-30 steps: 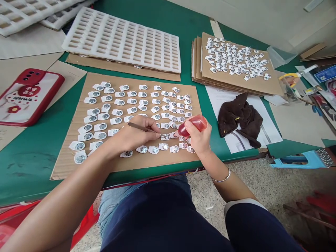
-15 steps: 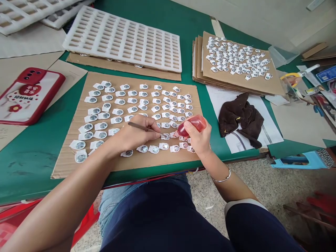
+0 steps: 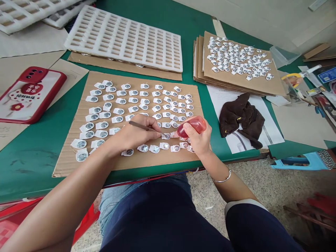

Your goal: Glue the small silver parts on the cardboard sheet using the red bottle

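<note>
My left hand [image 3: 136, 134] is closed around dark metal tweezers [image 3: 140, 126], whose tips touch a small round silver part with a white paper tab [image 3: 166, 136]. In my right hand [image 3: 201, 141] is a small squeeze bottle [image 3: 196, 125] of red liquid, tilted so its nozzle points left, close to that same part. Whether the nozzle touches it, I cannot tell. Several like parts lie in rough rows on a brown cardboard sheet [image 3: 157, 162] beneath both hands; some are hidden under my left hand and forearm.
A white foam grid tray [image 3: 126, 38] lies on cardboard behind the sheet. At the back right, stacked cardboard [image 3: 273, 82] bears more parts. A dark brown cloth [image 3: 241, 119] rests on printed paper [image 3: 271, 136]. To the left is a red-cased phone [image 3: 28, 94]; yellow-handled scissors [image 3: 294, 78] lie far right.
The view has shifted very slightly. Both hands stay at the same part, with the tweezers and the red bottle held almost as before.
</note>
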Available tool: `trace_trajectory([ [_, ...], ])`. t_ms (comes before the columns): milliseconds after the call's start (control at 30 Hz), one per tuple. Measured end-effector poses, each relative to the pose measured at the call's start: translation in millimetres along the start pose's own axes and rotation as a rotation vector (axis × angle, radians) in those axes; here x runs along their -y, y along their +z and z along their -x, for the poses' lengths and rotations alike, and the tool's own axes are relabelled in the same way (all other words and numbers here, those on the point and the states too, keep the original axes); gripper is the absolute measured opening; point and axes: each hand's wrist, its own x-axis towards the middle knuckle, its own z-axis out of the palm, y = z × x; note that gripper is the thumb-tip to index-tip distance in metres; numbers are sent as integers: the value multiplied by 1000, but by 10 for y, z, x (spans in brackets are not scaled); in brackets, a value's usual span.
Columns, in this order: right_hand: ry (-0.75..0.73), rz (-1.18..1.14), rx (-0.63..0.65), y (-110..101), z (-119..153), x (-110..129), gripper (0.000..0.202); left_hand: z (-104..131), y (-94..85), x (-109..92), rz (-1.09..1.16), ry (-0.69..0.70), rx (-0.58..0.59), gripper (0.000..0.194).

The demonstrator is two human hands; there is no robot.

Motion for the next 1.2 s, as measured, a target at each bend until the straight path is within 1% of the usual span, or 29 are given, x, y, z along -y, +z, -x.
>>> trace_trajectory([
  [100, -5, -10, 3, 0, 3, -4, 13, -4, -4, -9, 57, -70, 51, 7],
  [133, -6, -9, 6, 2, 5, -6, 13, -4, -5, -13, 64, -75, 48, 7],
  [300, -24, -3, 23, 22, 17, -16, 14, 3, -10, -26, 57, -75, 48, 7],
  [467, -29, -17, 48, 32, 24, -19, 15, 3, -15, 3, 37, -74, 51, 9],
  [667, -10, -28, 72, 29, 26, 2, 15, -5, -27, 21, 47, -95, 81, 14],
  [967, -86, -75, 66, 30, 21, 18, 8, -4, -26, 22, 60, -108, 82, 14],
  [1200, -97, -95, 70, 37, 41, 6, 10, -10, -28, 24, 57, -102, 67, 12],
])
